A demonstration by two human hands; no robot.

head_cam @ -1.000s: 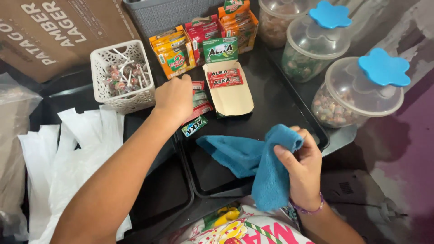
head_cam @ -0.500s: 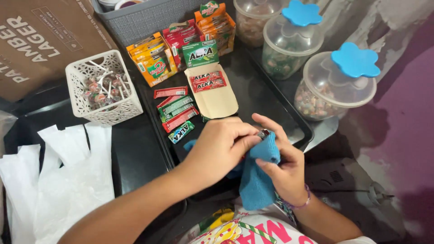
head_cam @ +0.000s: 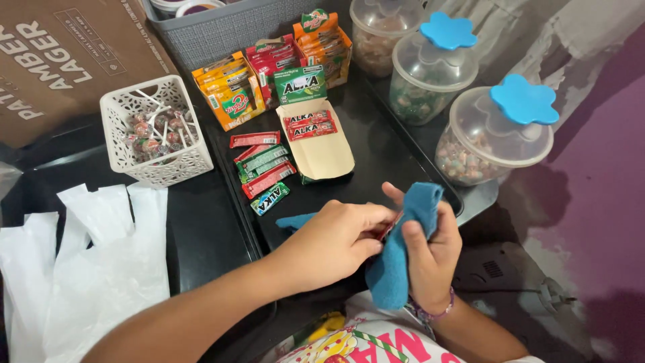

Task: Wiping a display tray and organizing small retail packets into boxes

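Observation:
My right hand (head_cam: 433,252) grips a blue cloth (head_cam: 393,279) near the front edge of a black tray (head_cam: 383,158). My left hand (head_cam: 336,238) is pressed against the cloth, its fingers pinched on a small red packet (head_cam: 388,229) that shows only as a sliver. One end of the cloth trails onto the tray beneath my left hand. A short way ahead on the tray lie several red and green flat packets (head_cam: 265,171) and a beige pouch (head_cam: 324,148).
At the left stands a white lattice basket of lollipops (head_cam: 156,134), with white plastic bags (head_cam: 94,262) nearer me. Snack boxes (head_cam: 269,74), a grey basket (head_cam: 222,30) and a cardboard box (head_cam: 60,60) line the back. Clear candy jars with blue lids (head_cam: 497,134) stand right.
My left hand left the packets on the tray and came back to the cloth with a small red packet. The right hand kept its hold and lifted the cloth end upright.

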